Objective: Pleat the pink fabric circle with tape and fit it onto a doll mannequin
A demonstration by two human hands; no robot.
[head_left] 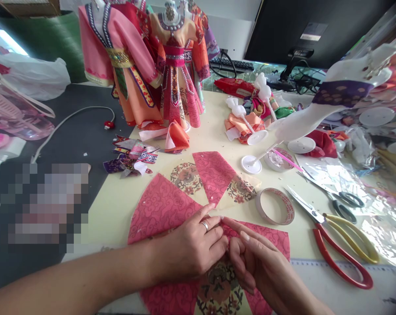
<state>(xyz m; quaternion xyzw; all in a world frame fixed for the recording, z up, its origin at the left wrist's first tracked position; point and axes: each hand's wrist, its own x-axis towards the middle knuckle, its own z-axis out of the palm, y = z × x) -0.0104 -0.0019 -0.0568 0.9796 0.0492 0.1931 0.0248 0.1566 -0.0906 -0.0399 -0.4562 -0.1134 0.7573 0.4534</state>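
From my distant seat I watch two bare hands at work on the round cloth (161,205), which lies spread on the cream tabletop (111,210) at the near edge, its red panels alternating with tan floral ones. The left hand (194,245) lies palm down across its middle, a ring (204,225) on one finger, the fingers half bent. Its underside is hidden from me, so I can't tell whether it grasps anything. The right hand (260,258) comes in from the other side, index finger stretched out to the left fingertips, the other fingers curled in; I can't tell whether something small is pinched there.

Just right of the cloth I have a tape roll (288,209), then shears (320,218) with one red and one yellow handle, blades parted. Scissors (332,191) with black handles lie beyond. Patterned scraps (130,157) sit in a heap up left. At the back I see dressed dolls (176,61) standing, and right of them a white mannequin (296,122) leans on its base.
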